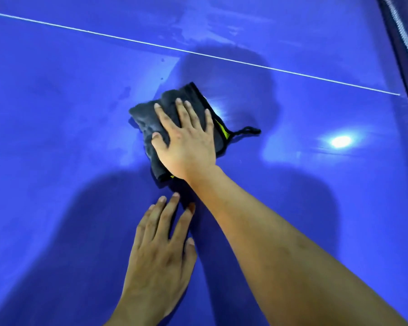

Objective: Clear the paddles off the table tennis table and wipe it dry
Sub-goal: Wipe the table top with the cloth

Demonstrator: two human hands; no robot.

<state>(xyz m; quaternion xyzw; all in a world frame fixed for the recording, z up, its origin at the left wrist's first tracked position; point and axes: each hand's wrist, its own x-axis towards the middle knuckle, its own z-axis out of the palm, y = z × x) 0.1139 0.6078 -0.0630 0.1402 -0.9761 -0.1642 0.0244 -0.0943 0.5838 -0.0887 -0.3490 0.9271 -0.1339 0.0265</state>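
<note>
The blue table tennis table (pixel 57 149) fills the view. A folded dark grey cloth (pixel 146 118) with a yellow-green tag and a small hanging loop lies on it near the middle. My right hand (pixel 186 142) presses flat on the cloth, fingers straight and spread. Nearer to me, my left hand (pixel 160 250) rests flat on the bare table surface with its fingers straight. No paddle is in view.
A thin white centre line (pixel 222 58) crosses the table from upper left to right. The dark net (pixel 403 43) with its white band runs along the far right edge. Pale wet smears (pixel 198 29) show beyond the line. A lamp's reflection (pixel 340 141) glares at right.
</note>
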